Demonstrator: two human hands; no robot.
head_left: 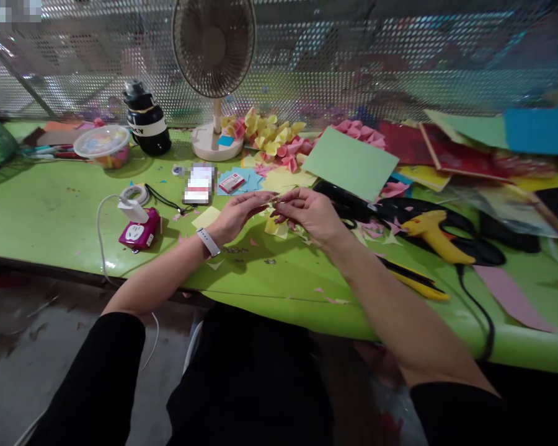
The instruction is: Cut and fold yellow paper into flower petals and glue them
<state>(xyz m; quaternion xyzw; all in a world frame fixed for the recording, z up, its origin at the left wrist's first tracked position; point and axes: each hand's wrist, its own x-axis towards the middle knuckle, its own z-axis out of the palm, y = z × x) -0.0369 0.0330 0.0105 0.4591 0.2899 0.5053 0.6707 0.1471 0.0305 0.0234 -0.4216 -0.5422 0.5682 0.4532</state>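
Note:
My left hand [242,212] and my right hand [309,214] meet over the green table [51,217], fingertips pinched together on a small thin piece between them at about the middle of the view; it is too small to name. A white band sits on my left wrist. Under my hands lie a folded yellow paper piece [276,228] and a pale yellow square note [206,218]. Pink and yellow scraps are scattered around them.
A yellow glue gun [431,232] with black cord and black scissors lie right. A light green sheet [351,162], folded pink and yellow paper shapes [274,139], a fan [214,56], a black bottle [147,121], a plastic tub [103,145] and a pink socket with white charger [137,226] stand around.

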